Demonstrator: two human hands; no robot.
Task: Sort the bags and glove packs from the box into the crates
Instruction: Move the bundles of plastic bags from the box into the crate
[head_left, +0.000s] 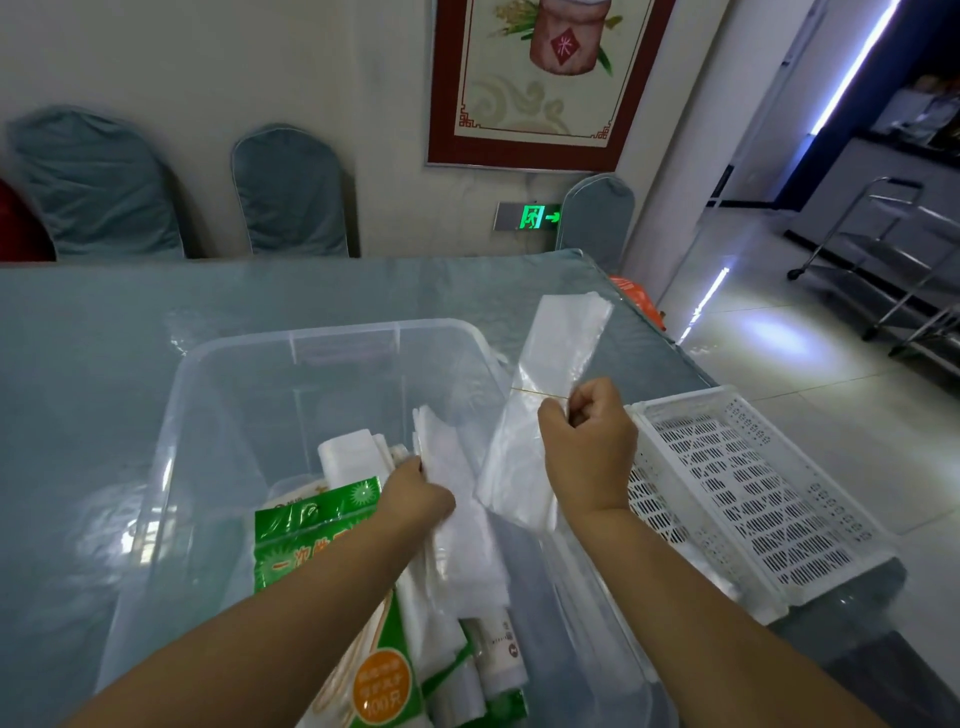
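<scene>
Two bare forearms reach forward from the bottom edge, both toward a large clear plastic box (332, 343) that sits on a table covered in blue-grey cloth (104, 332) under a clear sheet.

Inside the box, at its near end, lies a green glove pack (317, 540) with an orange round label, partly under the left forearm. Beside it, further into the box, is a loose pile of folded white bags (353, 457) and a few clear ones.

The left hand (415, 499) is down in the box, fingers closed on a flat bundle of white bags (457, 488) in the middle of the pile.

The right hand (587, 447) is raised above the box's right rim, curled into a loose fist. Its thumb and fingers pinch a long bundle of clear bags (550, 374) at about its middle, where a thin yellow band circles it. The bundle stands nearly upright, its top leaning away from the box and its lower end hanging over the box's right side.

Just right of the box, touching or nearly touching its wall, sits a white slotted crate (748, 499); nothing can be seen in it.

Beyond the box, past the table's far edge, three chairs in blue covers (291, 192) stand against a pale wall, with a red-framed picture (540, 83) and a green exit sign (535, 217). Far right of the box, a metal trolley (883, 249) stands on a shiny tiled floor.
</scene>
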